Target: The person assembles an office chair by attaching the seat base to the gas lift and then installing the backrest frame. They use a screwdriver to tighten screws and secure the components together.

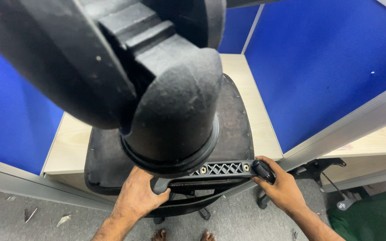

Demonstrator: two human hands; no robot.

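- Nearest the camera we note a large black moulded part [157,89], blurred and filling the upper left of the view; we take it for a chair's base hub, but cannot tell for certain.
- Below it lies the office chair seat [108,165], turned underside up on a pale wooden desk [68,151], its black fabric stapled round the edge.
- The left hand [135,198] lies flat on the seat's near edge, fingers together and curled over the left end of the black plastic bracket [215,172].
- The bracket runs along the seat's near edge, with a lattice cut-out and two brass-coloured fittings at its middle.
- The right hand [280,187] wraps the bracket's rounded right end, thumb on top and fingers closed beneath.
- We judge the seat bulky and fairly heavy, its padding soft and its frame stiff. The bracket is rigid, smooth plastic that could slip, and it is best gripped at both ends, as now.
- Blue partition panels [327,67] enclose the desk on both sides.
- At far right a green bin or bag [371,214] shows only in part, and we cannot see its contents.
- Bare toes [182,235] show on the grey floor [23,221] below.
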